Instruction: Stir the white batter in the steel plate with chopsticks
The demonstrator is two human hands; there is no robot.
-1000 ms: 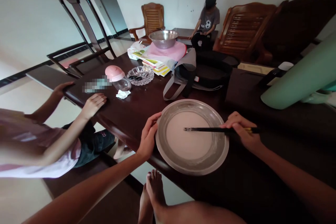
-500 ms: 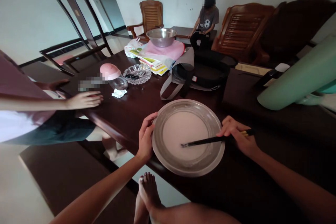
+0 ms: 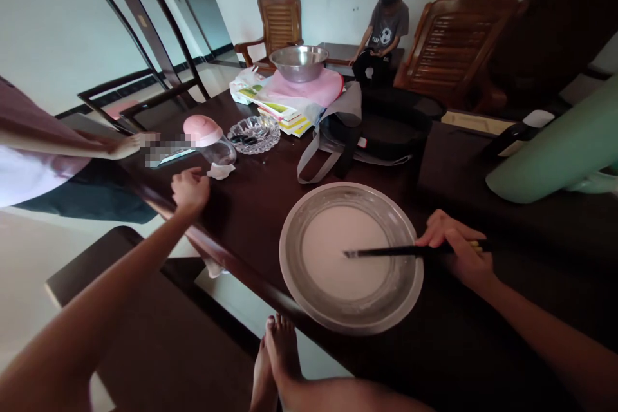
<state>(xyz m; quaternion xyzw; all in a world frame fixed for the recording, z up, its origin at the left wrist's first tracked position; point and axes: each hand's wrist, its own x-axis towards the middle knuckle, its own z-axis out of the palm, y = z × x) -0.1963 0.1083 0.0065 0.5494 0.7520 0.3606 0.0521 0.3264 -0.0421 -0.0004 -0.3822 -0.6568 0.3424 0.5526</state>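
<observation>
A wide metal bowl (image 3: 351,323) of pale, milky liquid (image 3: 338,277) stands on the dark table in front of me. My right hand (image 3: 456,244) grips a pair of dark chopsticks (image 3: 393,251) over the bowl's right rim, their tips at the liquid. Away from the bowl, my left hand (image 3: 190,188) is over the table's left edge, fingers loosely bent and seemingly holding nothing. Just beyond it lie a crumpled white tissue (image 3: 221,171) and a clear container with a pink lid (image 3: 203,129).
Another person's hand (image 3: 128,145) rests near a phone-like device (image 3: 176,156) at left. Farther back are a glass dish (image 3: 253,135), a second metal bowl (image 3: 299,64) on books and a black bag (image 3: 386,135). A green cylinder (image 3: 550,148) leans at right. A person sits behind.
My left hand has let go of the bowl's rim and moved left and forward toward the tissue. The other person's hand has drawn back. The chopsticks have shifted slightly right.
</observation>
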